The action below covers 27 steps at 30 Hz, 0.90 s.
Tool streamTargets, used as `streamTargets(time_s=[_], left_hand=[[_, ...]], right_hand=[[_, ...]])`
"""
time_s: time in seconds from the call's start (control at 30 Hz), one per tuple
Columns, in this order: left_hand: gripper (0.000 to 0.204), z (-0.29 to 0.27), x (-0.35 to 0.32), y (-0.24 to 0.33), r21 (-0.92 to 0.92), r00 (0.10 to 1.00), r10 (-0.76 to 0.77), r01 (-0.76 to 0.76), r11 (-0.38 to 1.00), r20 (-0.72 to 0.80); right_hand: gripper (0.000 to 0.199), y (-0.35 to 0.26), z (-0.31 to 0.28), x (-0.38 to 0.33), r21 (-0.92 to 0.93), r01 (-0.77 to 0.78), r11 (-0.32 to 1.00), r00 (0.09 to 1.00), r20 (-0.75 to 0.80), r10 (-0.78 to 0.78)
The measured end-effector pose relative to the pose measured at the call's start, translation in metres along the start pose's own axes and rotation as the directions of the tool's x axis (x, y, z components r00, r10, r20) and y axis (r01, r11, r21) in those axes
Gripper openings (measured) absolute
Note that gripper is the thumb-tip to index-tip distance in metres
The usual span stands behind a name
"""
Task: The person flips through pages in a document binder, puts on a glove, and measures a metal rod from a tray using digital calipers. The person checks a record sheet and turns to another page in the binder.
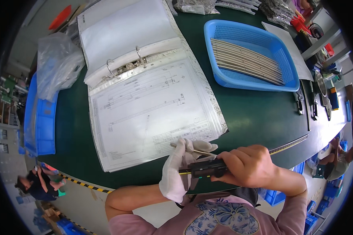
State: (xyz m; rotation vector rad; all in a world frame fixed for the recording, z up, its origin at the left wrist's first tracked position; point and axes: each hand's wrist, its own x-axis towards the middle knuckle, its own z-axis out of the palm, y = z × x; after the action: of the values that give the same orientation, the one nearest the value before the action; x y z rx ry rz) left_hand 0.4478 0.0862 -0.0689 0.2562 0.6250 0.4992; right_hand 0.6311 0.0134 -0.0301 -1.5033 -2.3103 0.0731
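My left hand point(180, 166), in a white glove, pinches a thin metal rod point(190, 149) near the table's front edge. My bare right hand point(249, 164) grips a black digital caliper point(206, 168) whose jaws close around the rod. Just beyond my hands lies an open ring binder point(145, 86) showing a technical drawing in a plastic sleeve. A blue plastic basket point(278, 51) at the back right holds several long curved metal rods point(247, 60).
A green table mat point(262, 113) covers the bench. A blue bin point(39, 117) with a clear plastic bag point(57, 62) stands at the left. Hand tools point(313, 102) and a long metal ruler point(290, 144) lie at the right. Other people work on the floor at lower left and far right.
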Motion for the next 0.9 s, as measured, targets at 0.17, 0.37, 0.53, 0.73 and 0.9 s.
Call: streamTargets(time_s=[0.17, 0.37, 0.53, 0.73, 0.9], left_hand=[[0.049, -0.002, 0.001, -0.002, 0.044, 0.997, 0.046, -0.048, 0.998, 0.058], [0.040, -0.008, 0.004, -0.007, 0.054, 0.996, 0.091, -0.090, 0.994, -0.010], [0.037, -0.008, -0.001, 0.001, -0.070, 0.992, 0.126, -0.125, 0.990, 0.012], [0.039, 0.046, -0.045, 0.060, -0.229, 0.910, 0.358, -0.311, 0.923, 0.209], [0.044, 0.104, -0.050, 0.080, -0.145, 0.354, 0.710, -0.831, 0.538, 0.608]], right_hand=[[0.047, 0.014, -0.001, 0.009, 0.155, -0.081, 0.985, 0.997, 0.010, 0.080], [0.047, 0.055, 0.012, 0.034, 0.197, -0.405, 0.893, 0.907, -0.037, 0.419], [0.044, 0.062, 0.049, 0.051, 0.161, -0.343, 0.926, 0.938, 0.008, 0.346], [0.042, 0.063, 0.074, 0.057, 0.107, -0.184, 0.977, 0.953, -0.226, 0.204], [0.043, 0.064, 0.081, 0.056, 0.091, -0.188, 0.978, 0.958, -0.202, 0.203]])
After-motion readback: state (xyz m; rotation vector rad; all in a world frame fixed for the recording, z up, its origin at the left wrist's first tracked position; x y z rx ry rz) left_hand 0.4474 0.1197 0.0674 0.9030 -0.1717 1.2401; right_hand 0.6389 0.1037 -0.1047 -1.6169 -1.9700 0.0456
